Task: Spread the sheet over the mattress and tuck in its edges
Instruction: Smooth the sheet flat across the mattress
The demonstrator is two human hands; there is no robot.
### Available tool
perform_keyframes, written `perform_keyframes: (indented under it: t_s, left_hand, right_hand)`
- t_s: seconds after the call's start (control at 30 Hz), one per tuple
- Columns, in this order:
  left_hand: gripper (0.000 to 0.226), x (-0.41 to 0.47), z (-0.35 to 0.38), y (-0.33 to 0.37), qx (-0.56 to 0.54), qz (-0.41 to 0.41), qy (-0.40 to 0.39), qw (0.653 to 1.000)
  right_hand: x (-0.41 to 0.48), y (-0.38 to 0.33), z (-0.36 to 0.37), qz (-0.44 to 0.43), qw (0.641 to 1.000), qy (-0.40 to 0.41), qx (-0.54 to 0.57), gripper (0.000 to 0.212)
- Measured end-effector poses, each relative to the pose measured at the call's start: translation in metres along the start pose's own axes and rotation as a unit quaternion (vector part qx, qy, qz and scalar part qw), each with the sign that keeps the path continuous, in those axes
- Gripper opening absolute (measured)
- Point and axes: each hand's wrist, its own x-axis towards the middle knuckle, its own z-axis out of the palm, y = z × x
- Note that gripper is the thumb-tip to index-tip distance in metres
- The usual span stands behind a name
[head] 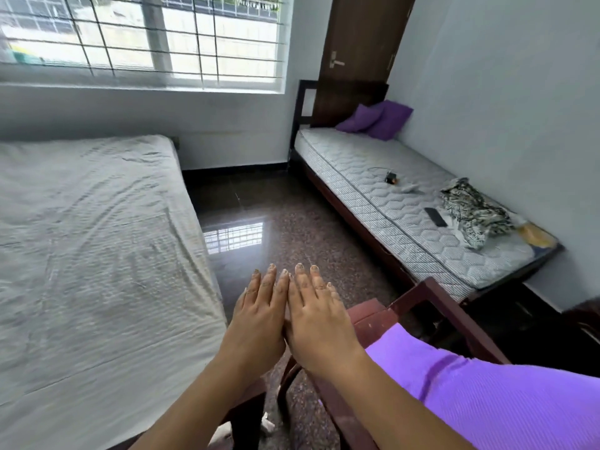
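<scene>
Polished dark floor runs between two beds under a barred window. On the left bed a white sheet lies spread over the whole top of its mattress, creased and rippled, its near side edge falling down along the mattress side. The left hand and right hand hover side by side above the floor, index edges touching, fingers straight and released, holding nothing.

I judge the spreading done and the tucking either due or finished. The next move would be reaching left to the hanging edge, smoothing the ripples and pushing the cloth under the mattress.

Whether that edge is already tucked cannot be told, and the bed's far side and foot are cut off. Below the hands a dark red wooden chair is partly hidden by purple ribbed fabric, sleeve or loose cloth, unclear. The right bed's bare quilted mattress carries a phone and patterned cloth.
</scene>
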Motion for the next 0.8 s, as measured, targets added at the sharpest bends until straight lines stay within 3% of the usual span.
perform_keyframes:
  t_s: [0.23,0.47,0.8]
  left_hand:
    - [0.072,0.024,0.028,0.113,0.046,0.019,0.010,0.999]
    - [0.076,-0.005,0.064,0.246,0.027,-0.023,0.041,0.999]
    - [0.076,-0.003,0.050,0.308,0.013,-0.026,0.051,0.998]
  right_hand:
    - [-0.058,0.104,-0.009,0.004,1.000,0.004,-0.002,0.064]
    - [-0.146,0.199,-0.016,-0.067,0.995,-0.023,-0.063,0.068]
    - [-0.181,0.253,-0.032,-0.080,0.996,0.004,-0.049,0.070]
